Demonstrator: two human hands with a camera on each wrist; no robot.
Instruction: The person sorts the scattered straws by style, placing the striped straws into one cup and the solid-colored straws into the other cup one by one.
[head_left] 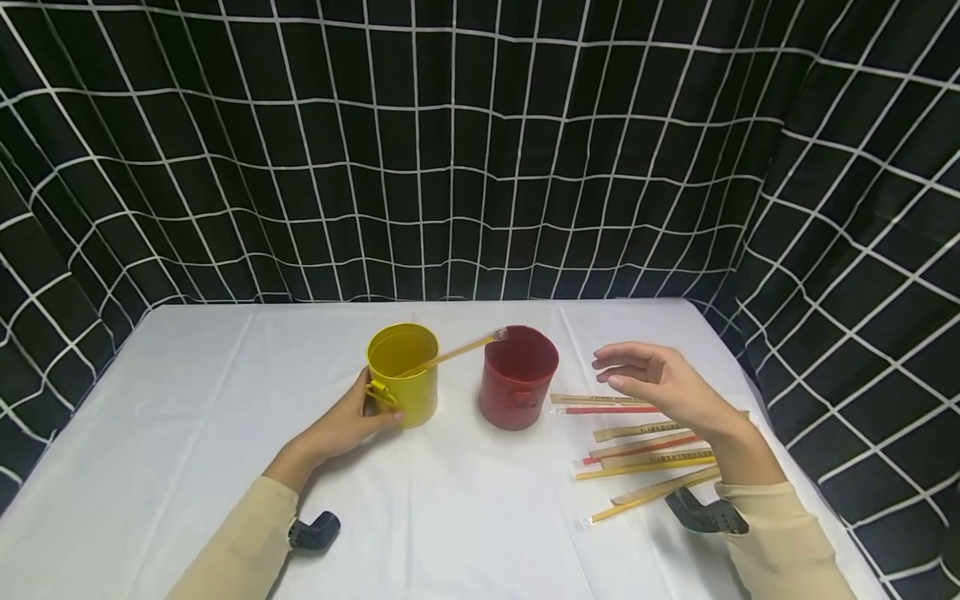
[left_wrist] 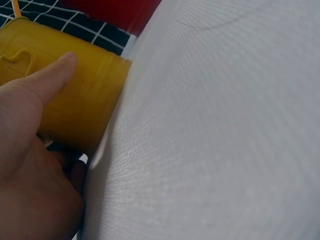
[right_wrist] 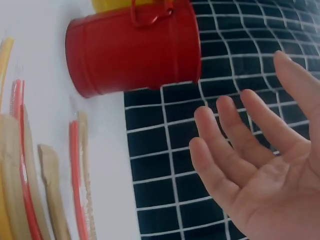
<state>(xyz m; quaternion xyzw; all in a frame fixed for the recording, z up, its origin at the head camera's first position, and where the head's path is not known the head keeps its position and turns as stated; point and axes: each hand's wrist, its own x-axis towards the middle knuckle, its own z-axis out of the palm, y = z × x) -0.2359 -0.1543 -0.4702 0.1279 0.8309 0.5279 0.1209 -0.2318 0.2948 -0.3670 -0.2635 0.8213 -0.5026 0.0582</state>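
Note:
My left hand (head_left: 347, 429) grips the yellow bucket (head_left: 420, 404) from its left side, thumb on the front wall by the small handle loop. Inside that bucket leans a yellow straw (head_left: 457, 353) in a clear wrapper, its wrapped end reaching over the rim of the red bucket (head_left: 513, 404). My right hand (head_left: 671, 387) hovers to the right of the red bucket, over the spread of straws and paper-wrapped sticks. In the right wrist view its fingers (right_wrist: 232, 130) are spread and loosely bent, holding nothing.
Several wrapped pieces lie on the white table (head_left: 480, 517) at the right: a red straw (head_left: 611, 410), a yellow straw (head_left: 637, 471) and a paper sleeve (head_left: 637, 431) among them. A black cloth with a white grid (head_left: 450, 167) hangs behind and at the sides.

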